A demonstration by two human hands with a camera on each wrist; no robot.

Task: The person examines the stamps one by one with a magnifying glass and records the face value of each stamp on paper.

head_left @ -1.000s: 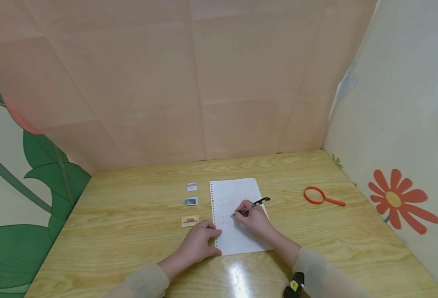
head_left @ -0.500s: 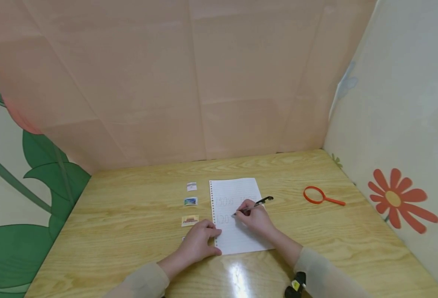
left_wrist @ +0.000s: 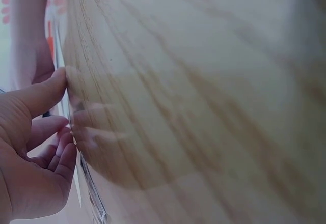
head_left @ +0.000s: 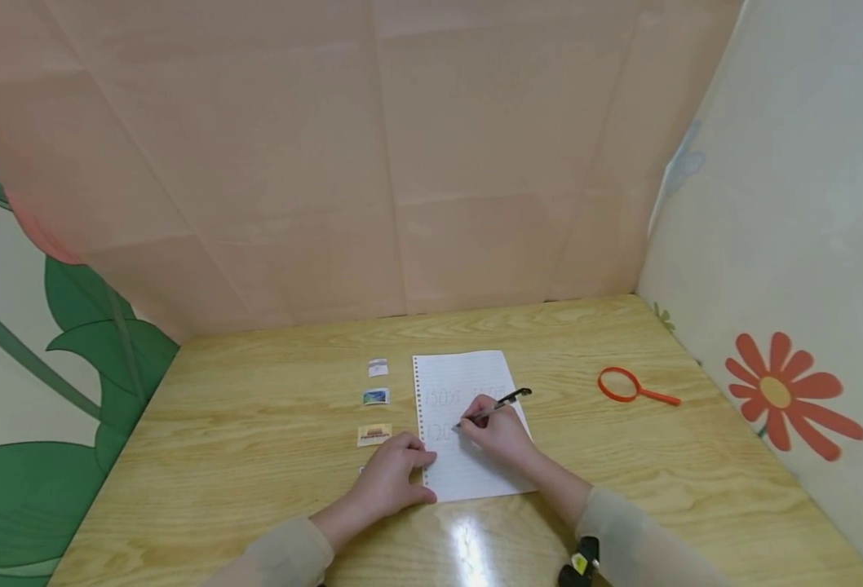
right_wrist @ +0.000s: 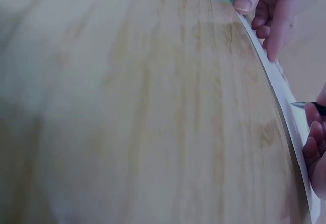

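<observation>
A sheet of lined, hole-punched paper (head_left: 475, 485) lies on the wooden table, with faint handwritten figures in its upper half. My right hand (head_left: 503, 434) grips a black pen (head_left: 514, 397), its tip at the second written line beside "120". At the paper's lower left edge, my left hand (head_left: 393, 473) rests with thumb and fingertips touching down, fingers loosely bent. Left of the sheet, small stamp-like pictures stand in a column: a pale one (head_left: 378, 368), a blue-green one (head_left: 376, 397) and a yellowish one (head_left: 374, 435). Another is mostly hidden by the left hand.
A red magnifying glass (head_left: 661, 398) lies on the right of the table (head_left: 241, 424). Next to my right sleeve is a black object with a yellow patch (head_left: 578, 562). A pinkish sheet (head_left: 292, 163) hangs behind the table, and a flower-painted wall is at the right.
The right hand and pen shifted slightly right, then back left, over the second written line. The left hand and the paper stay put.
</observation>
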